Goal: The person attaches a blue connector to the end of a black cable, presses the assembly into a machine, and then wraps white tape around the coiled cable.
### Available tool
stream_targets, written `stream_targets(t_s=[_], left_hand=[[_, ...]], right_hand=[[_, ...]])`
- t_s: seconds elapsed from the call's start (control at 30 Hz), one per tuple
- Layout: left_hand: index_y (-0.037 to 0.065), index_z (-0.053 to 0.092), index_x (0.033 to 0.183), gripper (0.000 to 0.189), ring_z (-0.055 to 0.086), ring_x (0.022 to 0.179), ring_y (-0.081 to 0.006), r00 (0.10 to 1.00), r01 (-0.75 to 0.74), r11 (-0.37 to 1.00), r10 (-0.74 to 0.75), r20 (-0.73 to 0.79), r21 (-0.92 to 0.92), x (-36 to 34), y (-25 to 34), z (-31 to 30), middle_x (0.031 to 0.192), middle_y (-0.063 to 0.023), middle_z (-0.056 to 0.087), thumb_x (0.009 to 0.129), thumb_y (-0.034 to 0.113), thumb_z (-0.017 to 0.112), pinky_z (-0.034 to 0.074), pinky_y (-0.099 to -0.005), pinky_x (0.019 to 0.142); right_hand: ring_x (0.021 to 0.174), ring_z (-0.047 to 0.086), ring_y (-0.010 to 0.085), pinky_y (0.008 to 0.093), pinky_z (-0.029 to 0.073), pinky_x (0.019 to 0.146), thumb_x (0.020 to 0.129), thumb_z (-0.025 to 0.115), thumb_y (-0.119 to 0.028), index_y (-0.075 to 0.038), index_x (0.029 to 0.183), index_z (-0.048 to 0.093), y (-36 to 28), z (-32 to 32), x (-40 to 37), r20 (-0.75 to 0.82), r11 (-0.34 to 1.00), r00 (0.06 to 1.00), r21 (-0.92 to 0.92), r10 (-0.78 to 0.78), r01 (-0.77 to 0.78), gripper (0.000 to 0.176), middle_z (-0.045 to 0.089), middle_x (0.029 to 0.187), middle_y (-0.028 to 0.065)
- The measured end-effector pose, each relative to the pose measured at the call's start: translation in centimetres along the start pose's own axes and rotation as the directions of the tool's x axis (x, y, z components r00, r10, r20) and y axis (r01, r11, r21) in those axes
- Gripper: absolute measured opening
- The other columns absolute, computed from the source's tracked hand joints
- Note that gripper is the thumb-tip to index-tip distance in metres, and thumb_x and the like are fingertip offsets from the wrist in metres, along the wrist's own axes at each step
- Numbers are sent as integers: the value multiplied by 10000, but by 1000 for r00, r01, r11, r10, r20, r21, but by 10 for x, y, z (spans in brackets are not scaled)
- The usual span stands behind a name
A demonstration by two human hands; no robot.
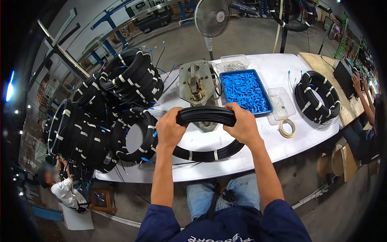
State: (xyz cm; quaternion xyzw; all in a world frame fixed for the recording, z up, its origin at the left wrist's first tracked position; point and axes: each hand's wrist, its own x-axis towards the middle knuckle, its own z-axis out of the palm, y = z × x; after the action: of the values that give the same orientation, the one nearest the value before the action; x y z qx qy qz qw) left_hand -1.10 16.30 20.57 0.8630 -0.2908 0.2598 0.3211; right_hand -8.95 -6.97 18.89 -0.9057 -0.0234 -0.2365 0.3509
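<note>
two hands, one black coil

you hold one cable coil (206, 115) upright above the near edge of the white table (278, 68). your left hand (169, 131) and right hand (242, 125) both have their fingers wrapped tight over its top arc. behind it stand one metal press (196, 86), one blue tray (224, 97) of blue parts, two clear boxes (282, 103) and one tape roll (287, 128). one bound coil (317, 97) lies to the right. a stack of coils (100, 121), too many to count, is on the left.

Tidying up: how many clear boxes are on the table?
2: one clear box behind the blue tray, one right of it. More may hide behind the coils.
</note>
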Motion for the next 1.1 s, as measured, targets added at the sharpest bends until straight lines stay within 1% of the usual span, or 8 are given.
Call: stream_targets(t_s=[0.27, 0.4, 0.47, 0.67, 0.73, 0.87, 0.97, 1.1], left_hand=[[2, 660, 1013, 377, 710, 780, -287, 972, 184, 982, -189, -140, -48, -39, -7, -28, 888, -171, 716, 659, -24, 785, 541, -326, 722], [-12, 628, 998, 443, 692, 768, -240, 944, 327, 930, -315, 98, -169, -39, 1, -63, 882, -128, 714, 630, 64, 863, 539, -320, 739], [16, 518, 1221, 803, 610, 1094, -326, 932, 327, 944, -317, 175, -30, -31, 7, -86, 1196, -194, 633, 564, 213, 934, 464, -416, 965], [83, 384, 1463, 1127, 229, 1449, -409, 995, 5, 947, 27, -94, 321, -13, 40, -90, 1548, -179, 296, 538, 427, 927, 123, -567, 1184], [63, 389, 1482, 1119, 253, 1455, -379, 956, -245, 891, 156, 248, 382, -1, 52, -87, 1521, -127, 384, 585, 517, 880, 97, -620, 1160], [90, 566, 1303, 707, 631, 1057, -337, 894, -152, 985, 104, 435, 77, 22, 52, -48, 1100, -124, 675, 682, 300, 830, 479, -446, 925], [89, 612, 1107, 481, 671, 780, -308, 939, -144, 969, 69, 337, 203, 18, 48, -19, 893, -90, 692, 678, 201, 798, 525, -401, 683], [83, 596, 989, 375, 677, 754, -309, 952, -156, 961, 85, 293, 228, 19, 54, -7, 856, -89, 690, 677, 169, 785, 523, -402, 637]], right_hand=[[850, 673, 363, 406, 522, 736, 652, 748, -41, -99, 1223, 540, 0, 4, -20, 129, 930, 979, 314, 155, -189, 611, 699, 943, 163], [957, 638, 378, 418, 518, 780, 695, 721, 1, -89, 1213, 536, 2, 17, -19, 97, 955, 992, 292, -84, 53, 557, 660, 1041, 173], [947, 640, 381, 430, 518, 791, 718, 731, -6, -89, 1201, 542, -7, 11, -11, 56, 961, 980, 215, -192, 176, 526, 654, 1071, 155], [998, 632, 365, 426, 518, 833, 765, 664, 24, -92, 1249, 538, -19, -7, 4, 104, 975, 971, 62, -217, 212, 513, 641, 1118, 142], [984, 629, 371, 433, 513, 828, 756, 662, 28, -98, 1256, 541, -24, -10, 5, 110, 974, 968, 5, -224, 225, 530, 633, 1108, 140], [957, 635, 360, 441, 510, 814, 746, 662, 39, -106, 1279, 534, -33, -9, 6, 129, 960, 953, -20, -275, 279, 567, 618, 1073, 146], [914, 647, 354, 437, 515, 783, 719, 707, 11, -120, 1273, 540, -31, -10, 8, 80, 969, 967, -26, -241, 244, 594, 638, 1008, 131], [862, 653, 363, 451, 515, 724, 663, 757, -16, -107, 1220, 548, -34, -14, 12, 9, 986, 986, 3, -169, 169, 602, 662, 952, 126]])
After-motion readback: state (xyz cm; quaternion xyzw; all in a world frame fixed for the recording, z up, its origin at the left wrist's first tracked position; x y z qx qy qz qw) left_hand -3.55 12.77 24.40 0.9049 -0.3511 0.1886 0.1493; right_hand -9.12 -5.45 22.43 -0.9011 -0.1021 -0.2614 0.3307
